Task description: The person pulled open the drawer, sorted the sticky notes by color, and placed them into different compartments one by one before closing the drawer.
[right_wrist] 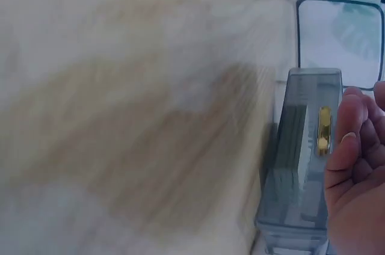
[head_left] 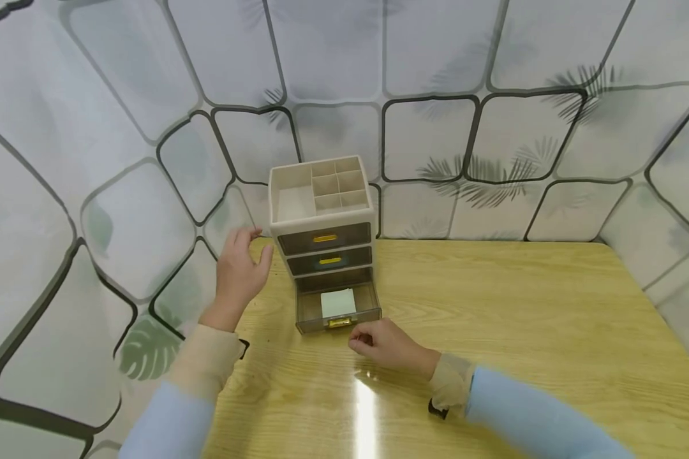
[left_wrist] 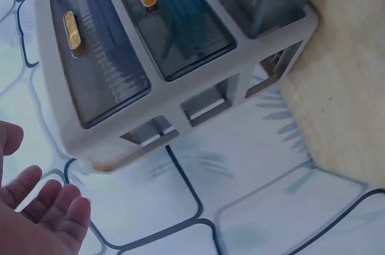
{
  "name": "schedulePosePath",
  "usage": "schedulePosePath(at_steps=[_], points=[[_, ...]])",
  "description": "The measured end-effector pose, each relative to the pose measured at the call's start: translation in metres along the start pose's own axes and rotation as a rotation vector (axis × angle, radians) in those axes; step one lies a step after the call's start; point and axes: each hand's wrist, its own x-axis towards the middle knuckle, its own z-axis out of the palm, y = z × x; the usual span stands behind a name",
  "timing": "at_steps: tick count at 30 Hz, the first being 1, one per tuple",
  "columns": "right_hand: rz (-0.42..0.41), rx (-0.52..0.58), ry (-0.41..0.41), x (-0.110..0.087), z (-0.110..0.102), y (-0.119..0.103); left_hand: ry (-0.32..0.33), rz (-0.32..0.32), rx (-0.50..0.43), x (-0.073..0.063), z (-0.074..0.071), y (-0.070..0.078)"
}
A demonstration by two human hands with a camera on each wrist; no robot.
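A white desktop drawer organizer [head_left: 323, 224] stands on the table, its lowest drawer [head_left: 310, 310] pulled out. Inside that drawer lies a pale green stack of paper [head_left: 338, 303]. My left hand [head_left: 242, 268] hovers at the organizer's left side, fingers spread and relaxed, holding nothing; the left wrist view shows this hand [left_wrist: 45, 213] apart from the side wall. Just off the right front corner of the drawer is my right hand [head_left: 387, 344], its fingers loosely bent. In the right wrist view, these fingers [right_wrist: 355, 129] are beside the gold handle [right_wrist: 324, 132] without gripping it.
Two closed upper drawers have gold handles [head_left: 325, 238]; a teal item [left_wrist: 180, 5] shows through the middle one. Divided compartments [head_left: 337, 183] form the organizer's top. The wooden table [head_left: 511, 319] meets a patterned cloth backdrop [head_left: 333, 64] at the back and left.
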Motion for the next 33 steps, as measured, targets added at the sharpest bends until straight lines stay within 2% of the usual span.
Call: schedulePosePath(at_steps=[2,5,8,12,18,23,27,33], points=[[0.039,0.048,0.018,0.0,0.005,0.0,0.009,0.067,0.009,0.01,0.0,0.005],[0.099,0.151,0.045,0.001,0.013,0.0,-0.033,0.123,0.028,0.023,0.001,0.012],[0.182,0.275,0.064,0.004,0.019,-0.002,-0.094,0.162,0.068,0.034,0.004,0.018],[0.317,0.46,0.106,0.007,0.028,-0.002,-0.164,0.183,0.122,0.048,0.009,0.025],[0.474,0.719,0.19,0.013,0.043,-0.001,-0.296,0.174,0.19,0.064,0.019,0.034],[0.539,0.85,0.249,0.02,0.056,0.002,-0.431,0.144,0.243,0.071,0.025,0.041],[0.551,0.903,0.275,0.026,0.058,0.007,-0.484,0.114,0.255,0.074,0.032,0.042],[0.549,0.927,0.301,0.031,0.058,0.01,-0.549,0.061,0.301,0.078,0.04,0.042]])
